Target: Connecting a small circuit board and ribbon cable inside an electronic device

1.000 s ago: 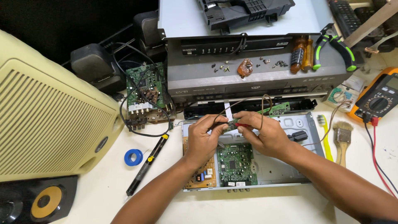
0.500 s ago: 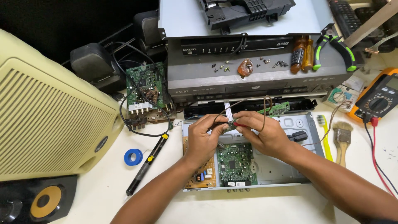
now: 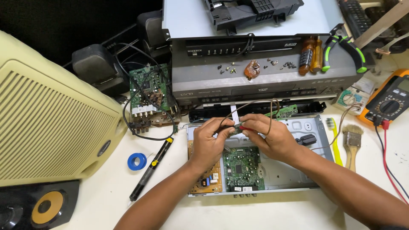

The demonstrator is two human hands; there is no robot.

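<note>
- Head view, far left of the frame: a large cream speaker cabinet (image 3: 47, 127) with a slatted grille lies on the white desk (image 3: 298, 213), and a black speaker with a gold cone (image 3: 40, 208) sits in the lower left corner.
- Just right of it, a roll of blue tape (image 3: 136, 161) rests on the desk beside a black soldering iron (image 3: 150, 170) with a yellow band, lying aslant.
- Above these, left of centre, a loose green circuit board (image 3: 147, 91) leans among black cables.
- At centre, an open silver player chassis (image 3: 298, 170) lies on the desk, with a tan power board (image 3: 208, 181) and a green main board (image 3: 243, 168) inside.
- The left hand (image 3: 208, 140) hovers over the chassis's upper left part, its grip pinching a small connector piece (image 3: 237, 127) between thumb and fingertips.
- The right hand (image 3: 272, 136) meets it from the right, its grip pinched on the same small piece; a thin brown wire (image 3: 255, 102) loops up from it.
- Behind the hands, a grey player (image 3: 264, 76) stands across the upper middle, with loose screws (image 3: 272, 64) and two amber-handled screwdrivers (image 3: 310, 55) on top.
- Right of those lie green-handled pliers (image 3: 343, 49).
- At right, a yellow toothbrush (image 3: 335, 140) and a paintbrush (image 3: 352, 142) lie beside the chassis.
- Far right, an orange multimeter (image 3: 390, 104) sits with a red lead.
</note>
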